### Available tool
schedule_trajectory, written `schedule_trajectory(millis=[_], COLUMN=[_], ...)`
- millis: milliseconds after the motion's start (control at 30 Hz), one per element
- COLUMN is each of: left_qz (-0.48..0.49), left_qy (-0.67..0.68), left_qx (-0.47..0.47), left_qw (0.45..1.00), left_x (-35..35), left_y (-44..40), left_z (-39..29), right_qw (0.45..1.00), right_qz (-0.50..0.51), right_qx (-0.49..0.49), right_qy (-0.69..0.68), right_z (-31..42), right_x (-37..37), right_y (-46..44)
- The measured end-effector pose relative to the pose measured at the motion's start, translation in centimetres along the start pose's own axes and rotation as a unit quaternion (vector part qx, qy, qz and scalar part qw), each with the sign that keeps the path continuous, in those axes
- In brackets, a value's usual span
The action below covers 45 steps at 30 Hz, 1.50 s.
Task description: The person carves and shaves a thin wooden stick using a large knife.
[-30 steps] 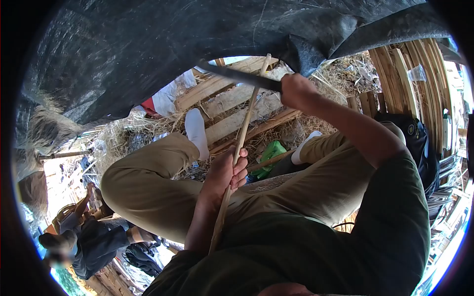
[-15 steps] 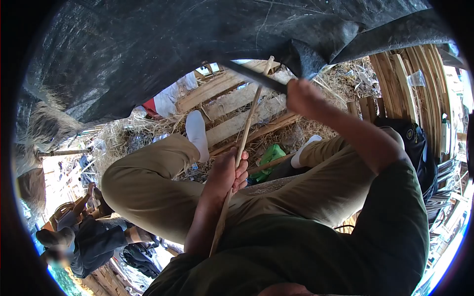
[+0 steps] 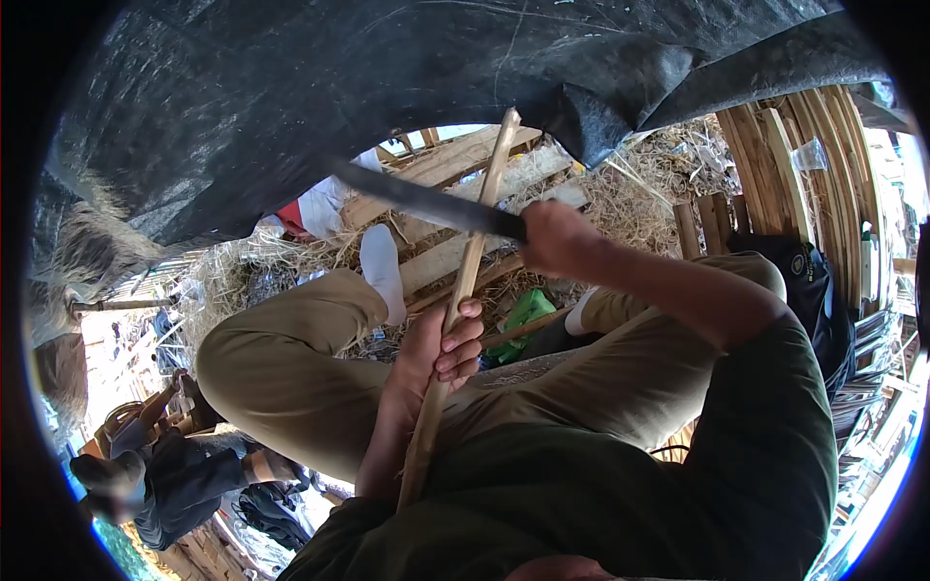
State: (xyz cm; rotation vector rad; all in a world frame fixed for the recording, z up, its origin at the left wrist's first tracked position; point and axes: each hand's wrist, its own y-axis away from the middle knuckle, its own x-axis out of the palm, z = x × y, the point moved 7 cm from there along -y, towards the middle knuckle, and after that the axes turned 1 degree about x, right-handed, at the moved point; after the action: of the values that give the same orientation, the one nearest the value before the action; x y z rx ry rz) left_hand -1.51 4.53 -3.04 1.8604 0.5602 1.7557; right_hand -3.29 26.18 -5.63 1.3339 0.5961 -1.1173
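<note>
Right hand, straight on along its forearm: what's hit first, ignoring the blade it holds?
Likely the wooden stick in the left hand; it crosses that line just ahead of the right hand. Single view, depth unclear, so a miss is possible.

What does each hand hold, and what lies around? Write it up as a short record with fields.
Left hand: closed around the stick
Right hand: gripping the blade, which is motion-blurred
Crossing: blade overlaps stick in view; contact unclear
Top: black sheet
Centre: green bag
Right side: planks, black bag
Lower left: another person
</note>
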Motion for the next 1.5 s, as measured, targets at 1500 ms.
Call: schedule_trajectory(millis=[1500], left_qz=[-0.207], left_qy=[-0.356], left_qx=[0.174], left_qw=[0.895], left_x=[-1.7], left_y=[0.6], left_z=[-2.5], right_qw=[0.995], right_qz=[-0.025], right_qx=[0.072], right_qy=[-0.059], right_z=[-2.0], right_x=[-2.0], right_y=[-0.6])
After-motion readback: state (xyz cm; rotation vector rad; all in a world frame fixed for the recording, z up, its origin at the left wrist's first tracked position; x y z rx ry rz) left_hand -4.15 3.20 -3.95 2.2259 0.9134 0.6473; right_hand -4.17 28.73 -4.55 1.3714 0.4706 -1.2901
